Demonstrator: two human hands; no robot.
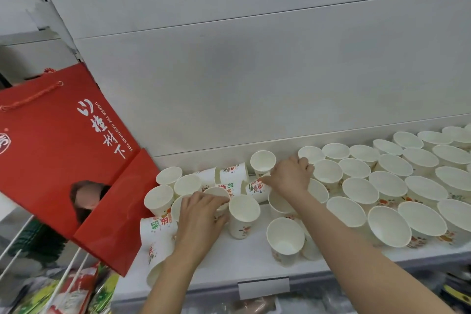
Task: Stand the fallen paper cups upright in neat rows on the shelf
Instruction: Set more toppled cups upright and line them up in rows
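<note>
The paper cups (360, 190), thin white tapered cylinders with red and green print, stood upright in rows on the right of the smooth white shelf (244, 260), while at least four lay tipped among upright ones on the left. The left hand (201, 214) curled around one cup's rim (216, 192); the right hand (290, 176) pinched a fallen cup (256, 188). One glossy red gift bag (66, 145) crowded the left end.
</note>
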